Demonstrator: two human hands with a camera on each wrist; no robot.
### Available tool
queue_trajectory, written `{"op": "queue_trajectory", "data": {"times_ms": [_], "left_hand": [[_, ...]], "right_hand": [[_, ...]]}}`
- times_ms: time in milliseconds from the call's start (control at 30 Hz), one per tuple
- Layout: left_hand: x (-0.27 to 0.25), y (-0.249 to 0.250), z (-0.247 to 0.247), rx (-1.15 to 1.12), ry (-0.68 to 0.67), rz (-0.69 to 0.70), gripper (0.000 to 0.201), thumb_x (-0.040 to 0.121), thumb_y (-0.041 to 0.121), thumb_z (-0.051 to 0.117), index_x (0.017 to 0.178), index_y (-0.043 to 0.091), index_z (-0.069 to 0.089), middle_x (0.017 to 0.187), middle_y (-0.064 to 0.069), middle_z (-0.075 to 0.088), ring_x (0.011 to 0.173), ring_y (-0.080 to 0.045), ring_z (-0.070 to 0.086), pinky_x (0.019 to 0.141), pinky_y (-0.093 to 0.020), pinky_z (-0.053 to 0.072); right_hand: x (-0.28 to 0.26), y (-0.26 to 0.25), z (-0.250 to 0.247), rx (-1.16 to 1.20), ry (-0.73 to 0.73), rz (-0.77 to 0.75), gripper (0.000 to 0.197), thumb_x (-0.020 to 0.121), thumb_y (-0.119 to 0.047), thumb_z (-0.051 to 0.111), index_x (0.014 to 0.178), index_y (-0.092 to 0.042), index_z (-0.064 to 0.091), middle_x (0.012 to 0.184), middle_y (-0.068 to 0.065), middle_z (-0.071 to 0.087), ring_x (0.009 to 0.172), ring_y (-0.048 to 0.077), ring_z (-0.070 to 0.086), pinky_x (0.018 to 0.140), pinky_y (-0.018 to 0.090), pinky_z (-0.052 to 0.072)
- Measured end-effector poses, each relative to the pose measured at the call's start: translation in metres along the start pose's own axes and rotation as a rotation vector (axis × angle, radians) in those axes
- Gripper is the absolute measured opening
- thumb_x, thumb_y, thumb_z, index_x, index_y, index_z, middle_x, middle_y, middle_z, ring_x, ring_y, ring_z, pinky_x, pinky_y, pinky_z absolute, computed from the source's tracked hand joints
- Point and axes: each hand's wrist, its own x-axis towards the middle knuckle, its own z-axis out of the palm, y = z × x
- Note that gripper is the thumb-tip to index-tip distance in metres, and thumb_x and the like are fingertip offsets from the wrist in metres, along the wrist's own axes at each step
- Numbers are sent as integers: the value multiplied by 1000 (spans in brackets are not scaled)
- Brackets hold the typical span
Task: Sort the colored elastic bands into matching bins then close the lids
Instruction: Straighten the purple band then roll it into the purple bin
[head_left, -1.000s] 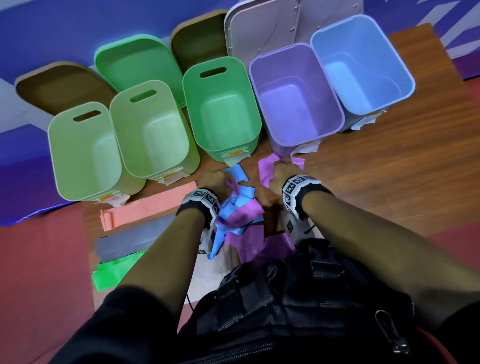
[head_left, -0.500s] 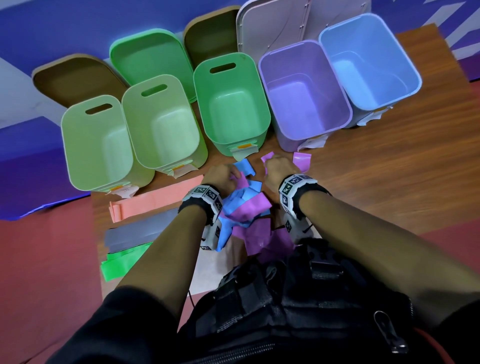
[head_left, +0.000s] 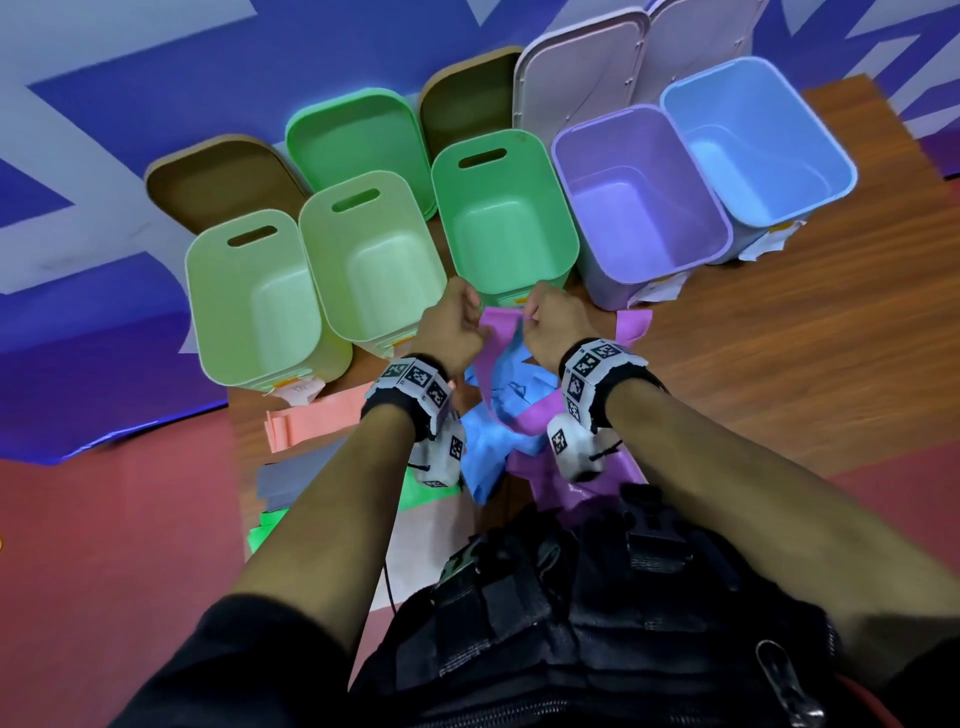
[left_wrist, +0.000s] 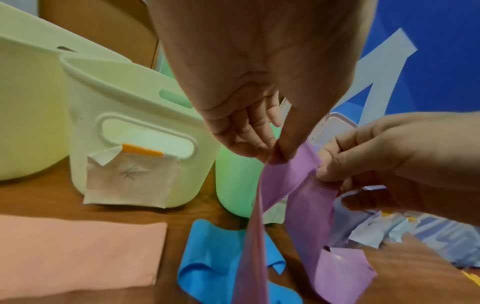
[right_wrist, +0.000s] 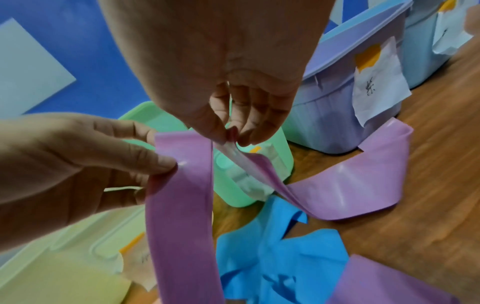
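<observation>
My left hand (head_left: 467, 317) and right hand (head_left: 535, 319) are raised side by side in front of the green bin (head_left: 504, 218). Each pinches the same purple elastic band (left_wrist: 306, 205) between thumb and fingers. The band hangs from both hands down to the wooden table (head_left: 779, 364), tangled with a blue band (head_left: 498, 410). In the right wrist view my right hand (right_wrist: 231, 136) pinches a folded edge of the purple band (right_wrist: 182, 226), and its other end curls beside the purple bin (right_wrist: 337, 102). The purple bin (head_left: 639, 197) and blue bin (head_left: 753, 140) stand open at the right.
Two pale green bins (head_left: 249, 301) (head_left: 369, 260) stand open at the left, paper labels taped on their fronts. Lids (head_left: 358, 140) lean behind the bins. Flat peach (head_left: 311, 415), grey (head_left: 291, 473) and green bands (head_left: 265, 530) lie at the table's left near edge.
Both hands have risen from the pile and moved apart a little, lifting the purple band off the blue one. The head view has shifted toward the bins.
</observation>
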Motion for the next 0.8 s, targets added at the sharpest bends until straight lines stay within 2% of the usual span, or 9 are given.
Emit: {"op": "queue_trajectory", "data": {"times_ms": [133, 200, 267, 333, 433, 533, 600, 700, 800], "left_hand": [[0, 2, -12, -33, -16, 2, 35, 81, -1, 64, 111, 13, 54, 81, 1, 60, 71, -14, 55, 73, -26, 46], [1, 4, -16, -29, -21, 27, 25, 81, -1, 63, 100, 16, 61, 72, 7, 56, 64, -8, 51, 70, -23, 43], [1, 7, -21, 7, -19, 61, 20, 84, 0, 56, 88, 19, 61, 65, 9, 53, 61, -8, 47, 63, -20, 38], [1, 10, -28, 15, 6, 84, 22, 87, 2, 50, 86, 21, 62, 65, 7, 55, 61, -11, 48, 56, -18, 37], [3, 15, -39, -4, 59, 126, 20, 87, 4, 52, 87, 20, 65, 70, 4, 59, 64, -9, 50, 57, -16, 37], [3, 23, -48, -72, 81, 150, 13, 87, 7, 59, 87, 17, 66, 64, 6, 56, 61, -7, 48, 60, -18, 39], [3, 29, -54, -130, 86, 165, 10, 86, 9, 62, 86, 19, 65, 62, 4, 57, 62, -9, 50, 66, -23, 43], [3, 40, -61, -199, 112, 193, 13, 84, 14, 65, 83, 26, 61, 62, 5, 62, 67, -13, 57, 76, -31, 50], [0, 50, -69, -251, 169, 207, 20, 86, 13, 67, 88, 27, 53, 65, 0, 68, 66, -21, 61, 75, -31, 51]], "right_hand": [[-7, -14, -9, 90, 97, -19, 18, 87, -2, 51, 101, -12, 57, 103, 11, 64, 94, 32, 61, 82, 40, 53], [-10, -23, -14, 129, 122, -29, 21, 87, 1, 50, 101, -12, 60, 99, 10, 66, 90, 30, 62, 80, 40, 54], [-11, -30, -19, 154, 141, -28, 25, 87, 2, 48, 97, -15, 64, 95, 8, 68, 86, 27, 63, 77, 38, 55], [-13, -36, -24, 179, 153, -35, 29, 88, 1, 45, 92, -19, 66, 93, 5, 68, 82, 24, 62, 72, 31, 53], [-13, -45, -33, 260, 184, -59, 35, 83, 1, 41, 85, -22, 67, 88, -2, 67, 81, 20, 62, 64, 24, 47], [-12, -54, -41, 407, 277, -81, 34, 80, 2, 40, 83, -16, 70, 79, -6, 65, 78, 13, 60, 68, 26, 51], [-12, -61, -47, 490, 330, -111, 29, 79, -1, 45, 81, -15, 70, 76, -9, 64, 74, 8, 57, 72, 29, 52], [-13, -72, -55, 564, 356, -174, 19, 76, -14, 51, 77, -19, 69, 72, -10, 62, 69, 9, 54, 72, 28, 50], [-12, -81, -62, 617, 384, -179, 20, 76, -14, 52, 75, -24, 69, 74, -11, 65, 71, 7, 57, 72, 25, 50]]}}
